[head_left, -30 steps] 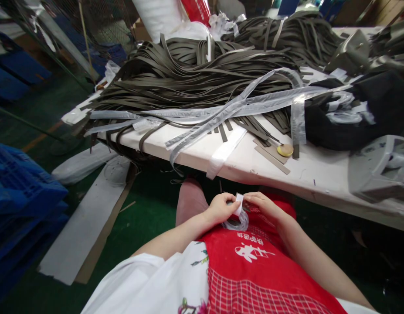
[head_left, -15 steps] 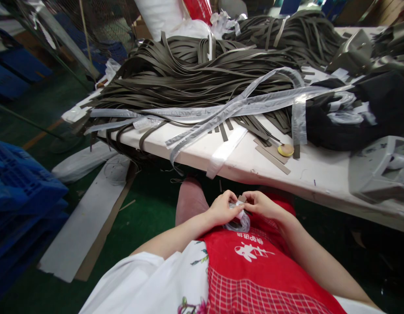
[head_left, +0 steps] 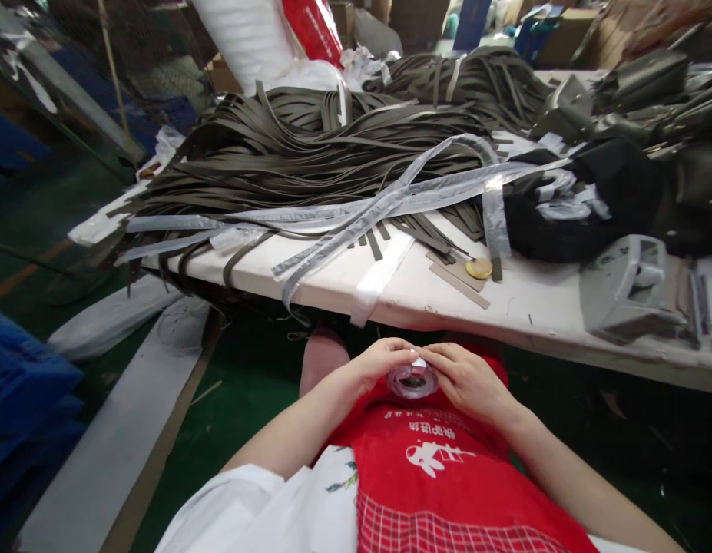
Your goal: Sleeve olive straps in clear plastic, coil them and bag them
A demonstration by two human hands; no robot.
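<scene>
A small round coil (head_left: 412, 386) in clear plastic, with a white piece at its top, lies over my lap. My left hand (head_left: 379, 359) is closed on its upper left side, thumb at the white piece. From the other side my right hand (head_left: 464, 375) holds the coil's upper right, its fingers meeting those of the left. The fingertips partly hide the coil's top edge. On the table ahead, several similar clear coils (head_left: 563, 196) rest on a black cloth or bag (head_left: 620, 184).
Long dark strips (head_left: 309, 146) are heaped on the white table (head_left: 309, 265). Clear plastic sleeves (head_left: 384, 203) lie across them. A grey tape dispenser (head_left: 626, 288) stands at the right, near a yellow round piece (head_left: 478, 268). Blue crates (head_left: 27, 384) are at the left.
My hands have drawn together at the top of the coil, which now shows rounder and more fully. The brownish piece between my fingers is out of sight. The view has shifted right.
</scene>
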